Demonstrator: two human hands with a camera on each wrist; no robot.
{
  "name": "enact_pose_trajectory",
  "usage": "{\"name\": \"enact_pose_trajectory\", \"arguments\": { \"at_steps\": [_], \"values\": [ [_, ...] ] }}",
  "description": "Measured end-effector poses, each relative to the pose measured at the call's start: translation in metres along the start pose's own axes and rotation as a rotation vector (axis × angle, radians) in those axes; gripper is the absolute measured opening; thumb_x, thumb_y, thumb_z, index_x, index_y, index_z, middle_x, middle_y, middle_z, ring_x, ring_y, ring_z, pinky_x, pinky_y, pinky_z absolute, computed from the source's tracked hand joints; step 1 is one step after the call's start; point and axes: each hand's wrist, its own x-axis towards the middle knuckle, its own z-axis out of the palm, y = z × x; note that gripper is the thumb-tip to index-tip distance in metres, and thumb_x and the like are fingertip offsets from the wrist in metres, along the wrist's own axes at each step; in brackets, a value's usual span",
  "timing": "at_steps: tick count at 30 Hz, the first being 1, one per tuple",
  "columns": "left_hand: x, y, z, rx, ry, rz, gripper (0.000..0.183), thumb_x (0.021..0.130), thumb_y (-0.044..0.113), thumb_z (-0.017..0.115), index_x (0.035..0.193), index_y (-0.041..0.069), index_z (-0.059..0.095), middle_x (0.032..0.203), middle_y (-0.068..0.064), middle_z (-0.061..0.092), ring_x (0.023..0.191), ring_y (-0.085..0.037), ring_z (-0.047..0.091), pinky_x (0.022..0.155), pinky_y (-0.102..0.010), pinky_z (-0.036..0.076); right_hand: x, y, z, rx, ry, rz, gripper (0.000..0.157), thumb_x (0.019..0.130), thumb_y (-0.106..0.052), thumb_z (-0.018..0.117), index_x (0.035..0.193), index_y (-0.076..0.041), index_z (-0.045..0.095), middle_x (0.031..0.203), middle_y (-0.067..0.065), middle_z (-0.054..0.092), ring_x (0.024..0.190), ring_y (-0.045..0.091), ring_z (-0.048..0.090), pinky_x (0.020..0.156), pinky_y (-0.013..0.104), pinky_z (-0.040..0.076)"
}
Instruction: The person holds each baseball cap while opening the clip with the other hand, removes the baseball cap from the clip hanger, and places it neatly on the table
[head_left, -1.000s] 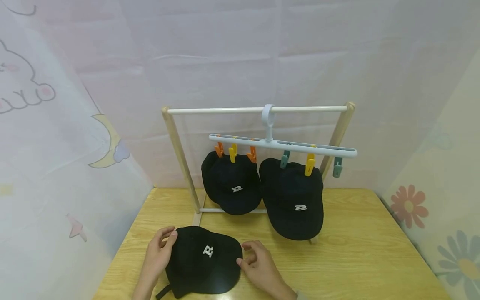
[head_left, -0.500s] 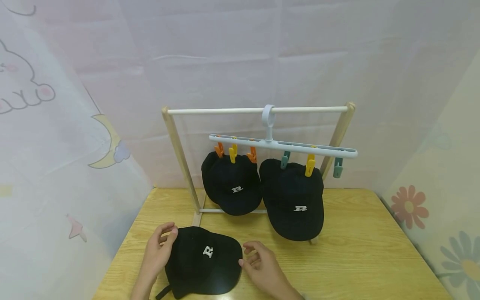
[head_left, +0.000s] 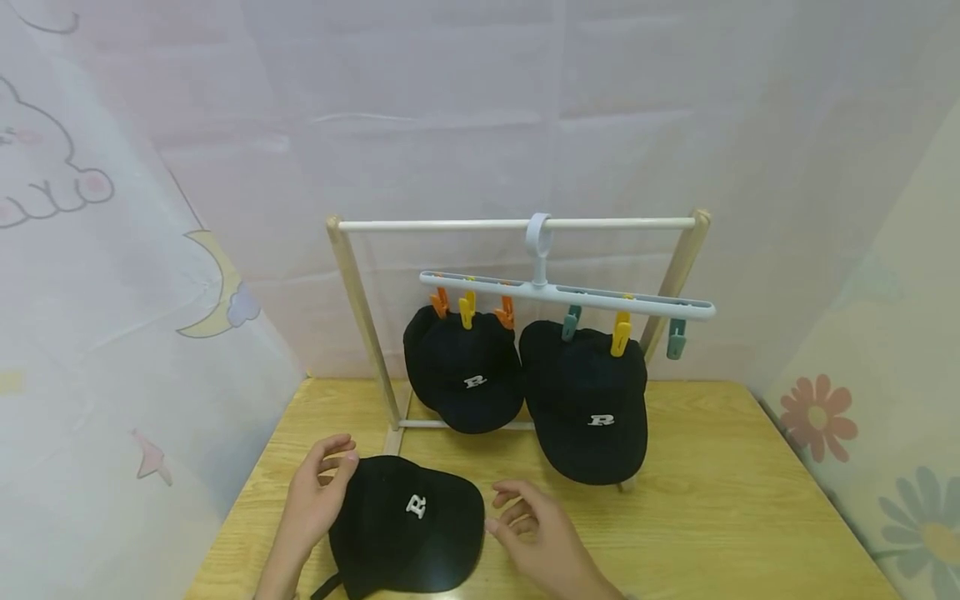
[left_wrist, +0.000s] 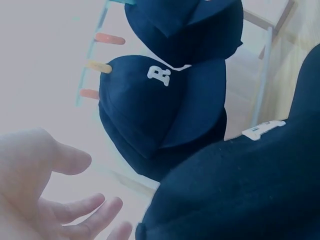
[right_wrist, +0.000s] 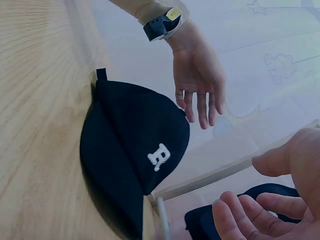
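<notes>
A black baseball cap (head_left: 382,521) with a white R lies on the wooden table, its brim pointing right. My left hand (head_left: 313,493) is beside the crown, fingers loosely bent; in the right wrist view, the left hand's fingertips (right_wrist: 204,122) hang right by the cap's back. Off the brim's right edge, my right hand (head_left: 543,537) is relaxed, with a small gap to the cap and nothing in its fingers. Two more black caps hang behind: the left cap (head_left: 450,354) from orange and yellow clips, the right cap (head_left: 581,379) from a green and a yellow clip.
A pale blue clip hanger (head_left: 600,298) hooks over the white rail (head_left: 420,225) of a wooden-legged rack. A green clip (head_left: 677,340) at its right end holds nothing. Printed cloth walls (head_left: 420,167) surround the table (head_left: 735,492) at the back and sides.
My right hand has drawn slightly right, away from the brim it was at. The left hand has shifted slightly up beside the crown. The cap lies nearly where it was.
</notes>
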Motion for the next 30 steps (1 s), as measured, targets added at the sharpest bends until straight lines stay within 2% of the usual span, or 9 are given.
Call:
{"name": "enact_pose_trajectory", "arguments": {
  "at_steps": [5,12,15,30],
  "values": [
    [0.001,0.009,0.001,0.003,0.006,0.042,0.038,0.110,0.027,0.063,0.143,0.007,0.061,0.139,-0.012,0.069,0.125,-0.030,0.063,0.094,-0.032,0.050,-0.001,-0.008,-0.008,-0.002,0.030,-0.036,0.043,0.098,-0.018,0.080,0.137,-0.012,0.064,0.119,0.007,0.066,0.095,0.012,0.071,0.084,0.028,0.062],
    [0.003,0.020,0.004,-0.014,0.012,0.110,0.036,0.109,0.023,0.065,0.141,0.007,0.062,0.136,-0.011,0.070,0.118,-0.026,0.065,0.090,-0.030,0.051,-0.002,-0.017,-0.022,-0.011,0.098,-0.204,0.037,0.099,-0.012,0.078,0.134,-0.009,0.065,0.115,0.011,0.068,0.094,0.012,0.072,0.081,0.030,0.064],
    [0.005,0.025,0.006,-0.018,0.011,0.134,0.036,0.108,0.021,0.066,0.140,0.006,0.063,0.135,-0.011,0.071,0.115,-0.024,0.065,0.090,-0.031,0.052,-0.001,-0.020,-0.027,-0.014,0.124,-0.244,0.036,0.098,-0.009,0.078,0.132,-0.010,0.066,0.115,0.011,0.068,0.093,0.013,0.072,0.079,0.030,0.064],
    [0.007,0.042,0.020,-0.068,0.000,0.193,0.032,0.105,0.013,0.069,0.135,0.005,0.065,0.132,-0.012,0.072,0.113,-0.024,0.068,0.090,-0.031,0.054,0.001,-0.041,-0.059,-0.048,0.243,-0.386,0.043,0.094,0.013,0.072,0.131,-0.009,0.067,0.115,0.009,0.069,0.092,0.007,0.071,0.078,0.026,0.063]
  ]
}}
